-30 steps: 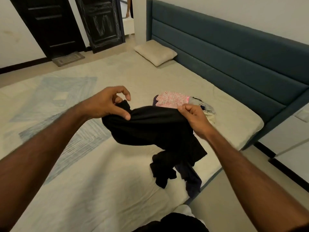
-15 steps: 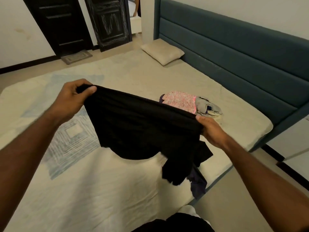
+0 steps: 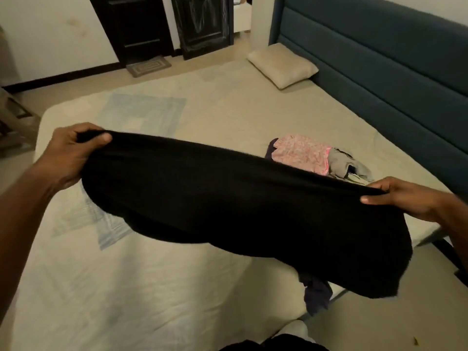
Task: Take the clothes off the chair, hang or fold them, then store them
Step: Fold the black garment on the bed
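Black garment (image 3: 240, 211) stretched wide over the bed (image 3: 126, 287).
Left hand (image 3: 68, 155) and right hand (image 3: 402, 198), arms spread, each pinch its top edge, thumbs on the near side. Beyond: pink clothes pile (image 3: 301, 154), pillow (image 3: 282, 65).

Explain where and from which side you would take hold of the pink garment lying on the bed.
Probably pinch the pink garment by its near long edge, reaching from the front. It lies flat on the bed, gray clothing crowding its right end.
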